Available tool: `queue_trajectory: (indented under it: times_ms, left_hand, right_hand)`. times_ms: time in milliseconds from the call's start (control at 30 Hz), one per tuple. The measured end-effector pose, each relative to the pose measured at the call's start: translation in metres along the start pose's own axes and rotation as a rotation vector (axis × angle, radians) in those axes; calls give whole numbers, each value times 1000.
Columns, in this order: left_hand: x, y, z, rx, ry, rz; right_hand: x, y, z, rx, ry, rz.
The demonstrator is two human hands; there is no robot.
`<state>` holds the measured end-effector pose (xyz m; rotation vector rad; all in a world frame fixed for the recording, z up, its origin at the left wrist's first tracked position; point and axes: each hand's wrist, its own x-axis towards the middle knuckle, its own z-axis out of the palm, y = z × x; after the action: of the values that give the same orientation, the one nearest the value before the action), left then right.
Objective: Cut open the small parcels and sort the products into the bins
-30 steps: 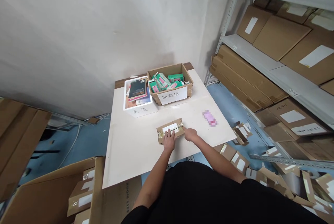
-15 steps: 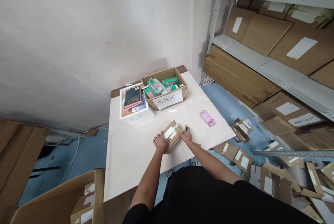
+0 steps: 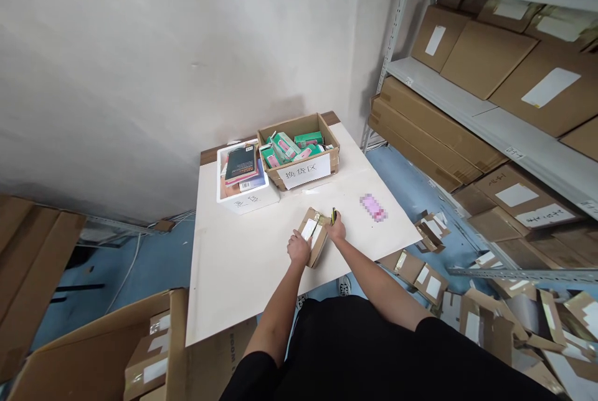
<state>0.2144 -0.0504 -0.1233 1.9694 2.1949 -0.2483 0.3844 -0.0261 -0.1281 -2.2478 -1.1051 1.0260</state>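
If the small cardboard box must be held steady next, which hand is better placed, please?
Probably the left hand: it rests on the small cardboard box, by its white label, while the right hand holds a slim yellow-and-black tool and so seems less free.

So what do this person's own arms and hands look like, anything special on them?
Both the left hand and right hand are bare, with no gloves. The forearms are uncovered, below the short sleeves of a plain black top. I see no watch; rings are too small to judge.
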Motion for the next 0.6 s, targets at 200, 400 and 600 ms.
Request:
queue_trajectory:
  times_ms: [200,400,600]
  left_hand:
    - [4,-13,-7,-99,-124,154]
    - [7,-31,-15,-160,-217,254]
    - [10,-56,-20,-233,-289,408]
  right_hand:
    - [-4,12,7,141,58,51]
    - [-14,10,22,260,112,133]
    - [-33,5,33,348,89,178]
